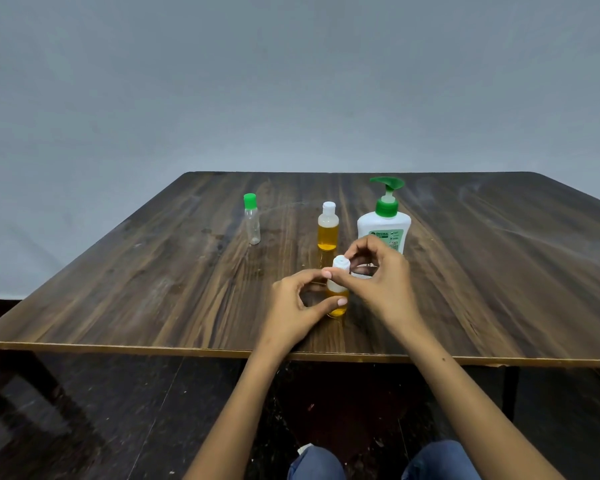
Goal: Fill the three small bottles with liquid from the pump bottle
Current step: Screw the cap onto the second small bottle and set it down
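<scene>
Capping step in hand: near bottle (pixel 337 299), part-filled with amber liquid, is held upright on the desk (pixel 153 289) by the left hand (pixel 300 306), fingers curled round its body. White cap (pixel 340 263) is pinched by the right hand (pixel 374 271) (likely being screwed on). Second bottle (pixel 327 230) is filled and capped beside the pump bottle (pixel 385 223). Green-capped bottle (pixel 252 220) looks empty, well apart to the left: judged next to be opened and filled.

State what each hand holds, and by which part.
The left hand holds the small bottle by its amber body; the right hand pinches its white cap.
</scene>
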The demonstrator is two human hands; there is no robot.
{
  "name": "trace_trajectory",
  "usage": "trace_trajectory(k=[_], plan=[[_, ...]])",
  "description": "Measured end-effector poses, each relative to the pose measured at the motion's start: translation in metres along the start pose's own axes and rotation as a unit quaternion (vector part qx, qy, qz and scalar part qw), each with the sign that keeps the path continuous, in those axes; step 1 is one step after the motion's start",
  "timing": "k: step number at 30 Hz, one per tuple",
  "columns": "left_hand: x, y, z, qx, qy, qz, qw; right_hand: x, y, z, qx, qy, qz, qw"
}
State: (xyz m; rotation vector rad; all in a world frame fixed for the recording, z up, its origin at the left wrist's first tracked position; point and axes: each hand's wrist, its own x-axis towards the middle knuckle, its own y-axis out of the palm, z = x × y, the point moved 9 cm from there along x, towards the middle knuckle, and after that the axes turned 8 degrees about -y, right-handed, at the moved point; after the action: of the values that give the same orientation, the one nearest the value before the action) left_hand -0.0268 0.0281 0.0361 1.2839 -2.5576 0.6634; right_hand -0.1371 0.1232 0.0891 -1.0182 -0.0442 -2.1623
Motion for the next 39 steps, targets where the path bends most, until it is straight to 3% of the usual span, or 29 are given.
trace_trajectory(k=[2, 7, 13, 18, 23, 27, 32, 34, 37, 39], plan=[[0.001, 0.001, 0.001, -0.002, -0.001, 0.005, 1.000, -0.002, 0.002, 0.002, -0.030, -0.005, 0.008, 1.000], [0.000, 0.001, 0.001, -0.025, -0.010, 0.008, 1.000, -0.004, 0.003, 0.002, 0.053, 0.004, 0.109, 0.993], [-0.001, 0.001, -0.001, -0.028, -0.006, 0.006, 1.000, 0.001, -0.007, 0.007, -0.040, -0.032, 0.034, 0.998], [-0.001, 0.002, 0.000, -0.027, -0.007, 0.009, 1.000, 0.001, 0.003, 0.011, -0.010, -0.038, 0.121, 0.992], [-0.002, 0.001, -0.003, -0.017, 0.005, 0.007, 1.000, 0.007, -0.003, 0.013, -0.112, -0.071, 0.085, 0.988], [-0.002, 0.000, -0.002, -0.022, 0.002, 0.005, 1.000, 0.005, 0.004, 0.007, -0.040, -0.047, 0.154, 0.986], [-0.003, -0.001, -0.007, -0.012, 0.008, -0.002, 1.000, 0.008, -0.008, 0.010, -0.095, -0.060, 0.063, 0.992], [-0.002, -0.001, -0.006, -0.014, 0.009, -0.003, 1.000, 0.008, -0.001, 0.015, -0.109, -0.086, 0.092, 0.986], [-0.001, 0.000, -0.005, -0.006, 0.008, 0.001, 1.000, 0.004, 0.011, 0.007, -0.034, -0.045, 0.188, 0.981], [0.001, 0.001, -0.005, 0.007, 0.015, 0.001, 1.000, 0.004, 0.009, 0.004, -0.018, -0.031, 0.176, 0.984]])
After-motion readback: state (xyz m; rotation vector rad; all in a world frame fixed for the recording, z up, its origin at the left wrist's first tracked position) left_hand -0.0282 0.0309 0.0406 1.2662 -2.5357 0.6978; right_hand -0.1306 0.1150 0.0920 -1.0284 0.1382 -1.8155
